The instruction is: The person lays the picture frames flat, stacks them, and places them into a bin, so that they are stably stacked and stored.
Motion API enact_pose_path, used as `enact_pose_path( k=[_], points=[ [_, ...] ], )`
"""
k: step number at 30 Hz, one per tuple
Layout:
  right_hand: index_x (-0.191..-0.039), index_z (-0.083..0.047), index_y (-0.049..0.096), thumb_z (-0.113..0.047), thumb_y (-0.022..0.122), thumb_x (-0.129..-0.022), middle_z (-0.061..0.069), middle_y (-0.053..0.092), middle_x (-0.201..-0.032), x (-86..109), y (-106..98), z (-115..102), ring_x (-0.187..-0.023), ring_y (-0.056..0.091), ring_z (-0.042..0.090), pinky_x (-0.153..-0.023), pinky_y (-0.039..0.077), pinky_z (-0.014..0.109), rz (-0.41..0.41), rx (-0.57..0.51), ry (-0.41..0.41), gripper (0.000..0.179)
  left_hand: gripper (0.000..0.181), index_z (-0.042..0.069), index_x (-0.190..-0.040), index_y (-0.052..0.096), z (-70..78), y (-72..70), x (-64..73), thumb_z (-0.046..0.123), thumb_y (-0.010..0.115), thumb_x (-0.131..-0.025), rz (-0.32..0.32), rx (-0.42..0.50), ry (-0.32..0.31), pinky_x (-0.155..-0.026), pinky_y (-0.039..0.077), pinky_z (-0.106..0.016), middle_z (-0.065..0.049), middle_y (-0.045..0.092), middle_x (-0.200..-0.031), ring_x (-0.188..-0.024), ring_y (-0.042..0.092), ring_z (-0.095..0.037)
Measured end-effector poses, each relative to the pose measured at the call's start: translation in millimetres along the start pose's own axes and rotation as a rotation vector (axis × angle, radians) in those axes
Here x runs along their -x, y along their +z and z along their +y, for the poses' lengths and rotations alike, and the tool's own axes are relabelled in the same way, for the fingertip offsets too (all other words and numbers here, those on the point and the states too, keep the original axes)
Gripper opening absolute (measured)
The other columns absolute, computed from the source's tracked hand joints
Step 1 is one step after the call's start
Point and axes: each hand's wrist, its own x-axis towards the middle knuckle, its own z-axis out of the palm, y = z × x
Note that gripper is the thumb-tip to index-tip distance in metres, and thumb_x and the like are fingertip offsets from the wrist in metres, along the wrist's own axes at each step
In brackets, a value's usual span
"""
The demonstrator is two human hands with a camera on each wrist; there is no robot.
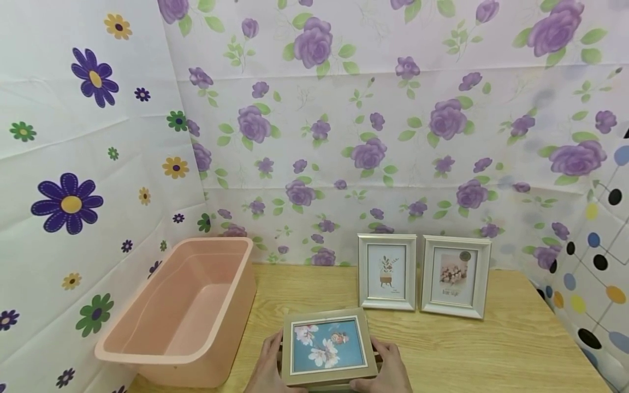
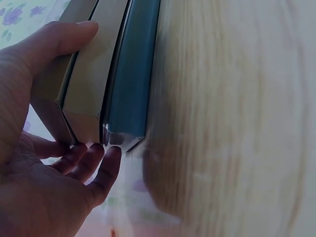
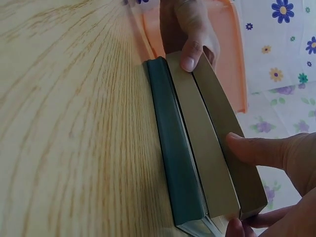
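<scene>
Near the table's front edge is a stack of flat pieces, topped by a gold-beige picture frame [image 1: 325, 345] with white blossoms on blue. Under it lies a second beige frame [image 3: 205, 148], and at the bottom a teal-sided piece [image 3: 173, 143] close over the wood. My left hand [image 1: 272, 367] grips the stack's left end, thumb on the near side and fingertips along the end, as the left wrist view shows. The right hand [image 1: 387, 370] holds the opposite end, its thumb pressed on the top frame's side. Each hand hides part of the ends.
Two white picture frames, one with a plant print [image 1: 386, 274] and one with a pink flower print [image 1: 454, 277], stand upright at the back right. A pink plastic basin [image 1: 236, 305] is on the left. Flower-patterned sheets [image 1: 344, 224] enclose the wooden table [image 1: 521, 349].
</scene>
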Motion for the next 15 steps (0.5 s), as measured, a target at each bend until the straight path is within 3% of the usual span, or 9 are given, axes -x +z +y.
enact_pose_path(
  k=[9,15],
  points=[
    [-0.151,0.016,0.051,-0.017,0.104,-0.07,0.024,0.057,-0.128,0.4,-8.1,-3.1,-0.107,0.065,0.028,-0.087,0.061,0.04,-0.024,-0.028,-0.006,0.102,0.126,-0.009,-0.166,0.032,-0.6,1.5,1.2,0.027,0.106,-0.07,-0.002,0.008,-0.006,-0.09,0.057,-0.029,-0.032,0.043,-0.153,-0.115,0.062,-0.027],
    [-0.157,0.01,0.047,-0.021,0.099,-0.08,0.027,0.058,-0.141,-3.7,-31.3,-17.6,-0.118,0.064,0.035,-0.096,0.062,0.048,0.034,-0.054,-0.012,0.098,0.127,-0.008,-0.166,0.032,-0.9,1.9,1.6,0.03,0.106,-0.071,-0.002,-0.002,-0.035,-0.094,0.058,-0.037,-0.03,0.044,-0.154,-0.126,0.059,-0.035]
  ],
)
